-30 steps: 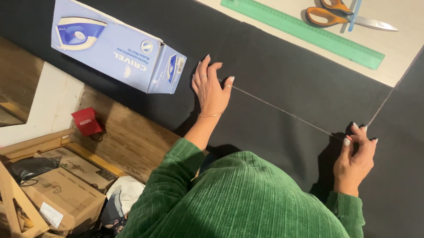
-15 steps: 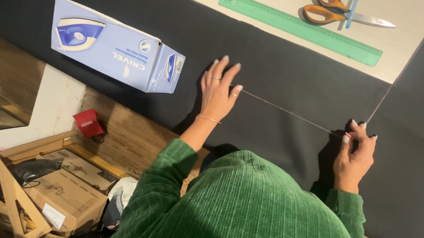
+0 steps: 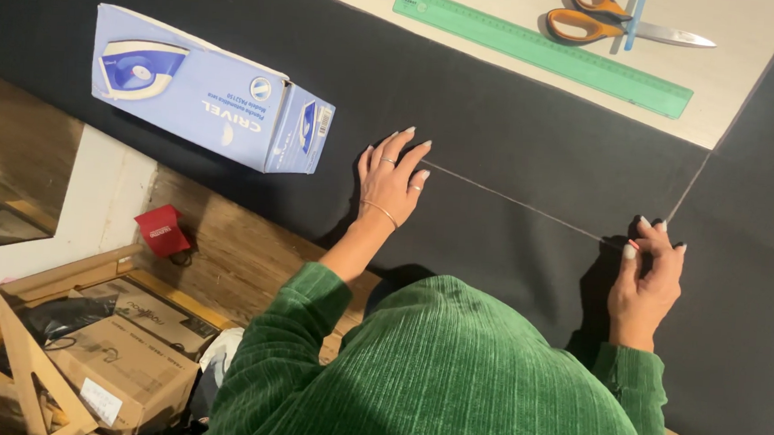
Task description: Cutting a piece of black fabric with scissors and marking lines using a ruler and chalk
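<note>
The green sleeves hide both forearms. The left hand lies flat and spread on the black fabric, holding nothing. The right hand pinches something small with a red tip on the fabric; what it is cannot be made out. 1 chalk line runs between them. Farther off: 1 blue box, 1 green ruler, 1 pair of scissors.
</note>
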